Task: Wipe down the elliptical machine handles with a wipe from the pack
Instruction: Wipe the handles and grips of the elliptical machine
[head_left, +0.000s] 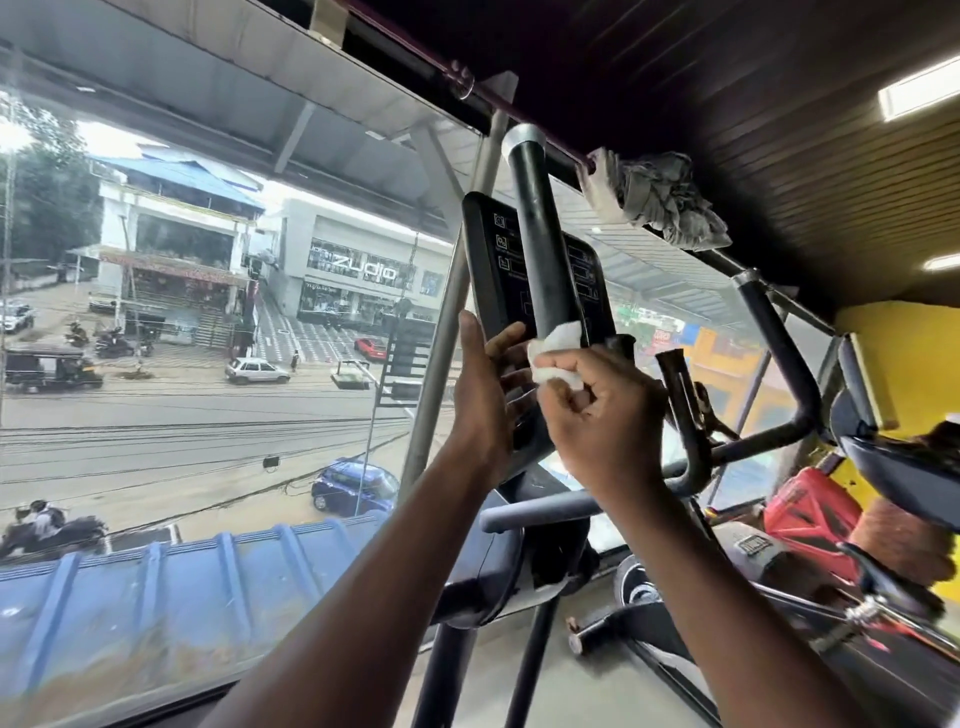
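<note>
A black elliptical handle (537, 228) with a silver cap rises in the middle of the view, in front of the dark console (493, 270). My right hand (597, 410) grips the handle low down, with a white wipe (558, 348) wrapped against the bar under its fingers. My left hand (488, 395) is beside it on the left, fingers reaching to the handle and the console's edge; how firmly it holds I cannot tell. Another dark handle (779, 338) curves at the right. The wipe pack is not in view.
A big window (208, 312) fills the left, with a street below. A grey rag (660, 200) hangs on the rail above. A short grip bar (540, 512) sticks out under my hands. A red can (810, 514) and gym gear crowd the right.
</note>
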